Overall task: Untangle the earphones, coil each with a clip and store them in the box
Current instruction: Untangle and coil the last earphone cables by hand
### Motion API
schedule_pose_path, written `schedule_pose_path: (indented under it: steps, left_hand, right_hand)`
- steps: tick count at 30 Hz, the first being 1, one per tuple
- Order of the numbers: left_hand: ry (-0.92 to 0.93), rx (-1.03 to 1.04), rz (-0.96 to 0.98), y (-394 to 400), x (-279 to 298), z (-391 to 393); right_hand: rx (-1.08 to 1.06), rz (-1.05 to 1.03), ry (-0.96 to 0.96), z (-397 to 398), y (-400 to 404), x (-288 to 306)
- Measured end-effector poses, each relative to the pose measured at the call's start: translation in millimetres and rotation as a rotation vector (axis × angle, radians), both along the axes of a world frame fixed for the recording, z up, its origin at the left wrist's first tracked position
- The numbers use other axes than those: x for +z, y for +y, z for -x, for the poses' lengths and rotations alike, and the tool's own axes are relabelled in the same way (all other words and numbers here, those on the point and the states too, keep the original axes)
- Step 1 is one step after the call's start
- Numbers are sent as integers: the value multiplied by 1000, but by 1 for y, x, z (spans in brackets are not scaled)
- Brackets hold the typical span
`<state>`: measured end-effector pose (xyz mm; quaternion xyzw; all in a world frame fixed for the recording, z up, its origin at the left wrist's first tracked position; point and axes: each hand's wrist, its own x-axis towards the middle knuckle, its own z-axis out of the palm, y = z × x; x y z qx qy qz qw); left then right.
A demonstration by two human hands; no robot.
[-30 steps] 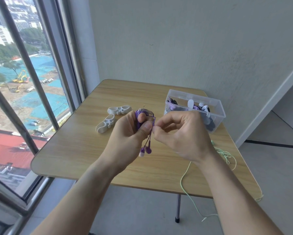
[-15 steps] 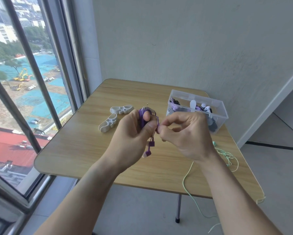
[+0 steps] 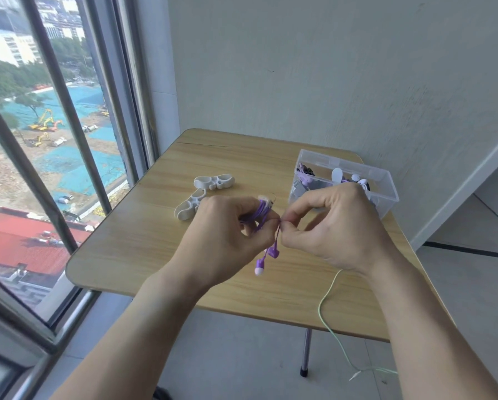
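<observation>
Purple earbuds point(image 3: 266, 256) now lower, more dangling

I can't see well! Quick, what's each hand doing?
Left hand: holding the coiled purple earphones.
Right hand: pinching their cord.

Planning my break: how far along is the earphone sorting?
Done: several coiled sets lie in the clear box. In hand: both hands, left hand and right hand, grip the purple earphones. Left: the green earphones trailing off the table and two white clips.
</observation>
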<state>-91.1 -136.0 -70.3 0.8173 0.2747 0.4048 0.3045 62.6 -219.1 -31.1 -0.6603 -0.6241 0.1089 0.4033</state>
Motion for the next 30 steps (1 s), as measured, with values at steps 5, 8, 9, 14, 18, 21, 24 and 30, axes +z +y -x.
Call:
schedule_pose_path:
  steps: [5, 8, 9, 14, 18, 21, 24, 30]
  left_hand:
    - [-4, -1, 61, 0, 2, 1]
    - [-77, -59, 210, 2, 6, 1]
    - [-114, -86, 288, 2, 7, 1]
    - [-224, -148, 601, 6, 7, 1]
    - [-220, -201, 626, 4, 6, -1]
    - [-193, -204, 589, 2, 7, -1]
    - [-173, -187, 572, -1, 9, -1]
    - [-125, -111, 529, -4, 9, -4]
  right_hand:
    - [22, 12, -11, 2, 1, -1]
    - [47, -15, 111, -1, 4, -5]
    - [62, -31, 159, -3, 5, -6]
    - [95, -87, 284, -8, 4, -8]
    - [41, -105, 182, -3, 2, -2]
    - [28, -83, 122, -3, 1, -1]
    - [33, -47, 72, -3, -1, 2]
    - [-15, 19, 9, -2, -3, 3]
